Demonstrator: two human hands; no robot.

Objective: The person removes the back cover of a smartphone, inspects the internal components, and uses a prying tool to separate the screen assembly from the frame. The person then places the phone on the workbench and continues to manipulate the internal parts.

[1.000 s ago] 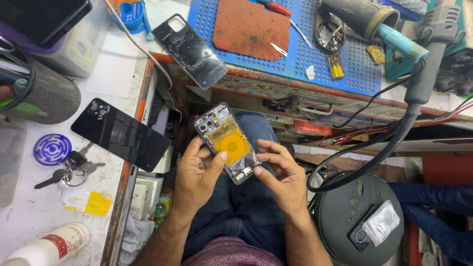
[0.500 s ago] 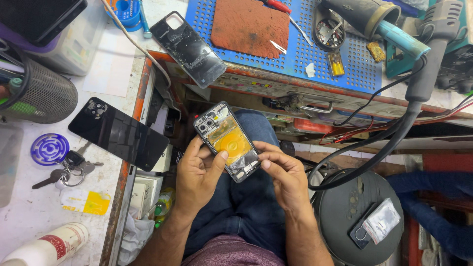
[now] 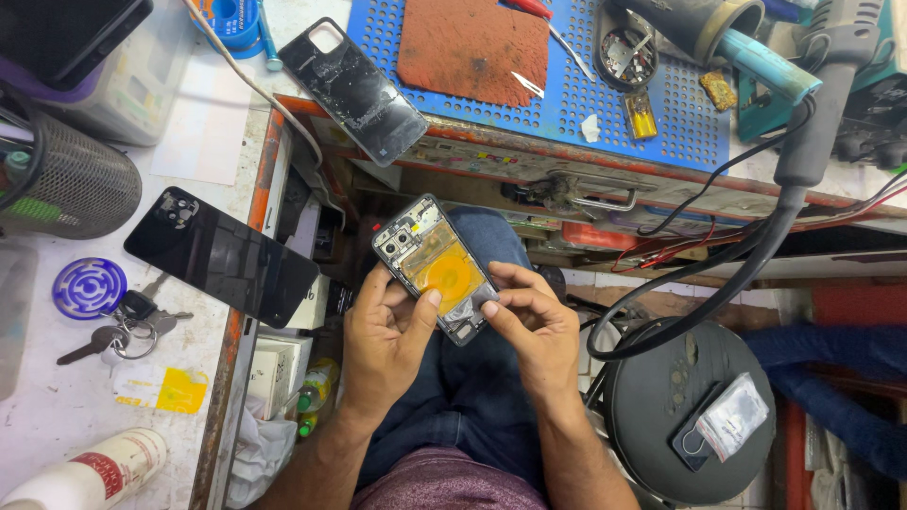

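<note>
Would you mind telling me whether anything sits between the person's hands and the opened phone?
Nothing visible does: the left hand cradles the opened phone from its side, and the right hand touches its lower edge directly.

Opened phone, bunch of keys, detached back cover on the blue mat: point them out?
opened phone (image 3: 436,271), head view, on its orange coil.
bunch of keys (image 3: 118,331), head view, on the ring.
detached back cover (image 3: 357,92), head view, mid-panel.

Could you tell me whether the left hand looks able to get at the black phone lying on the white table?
Probably yes, once it lets go. The left hand holds the opened phone over the lap; the black phone lies uncovered on the white table, overhanging its near edge.
</note>
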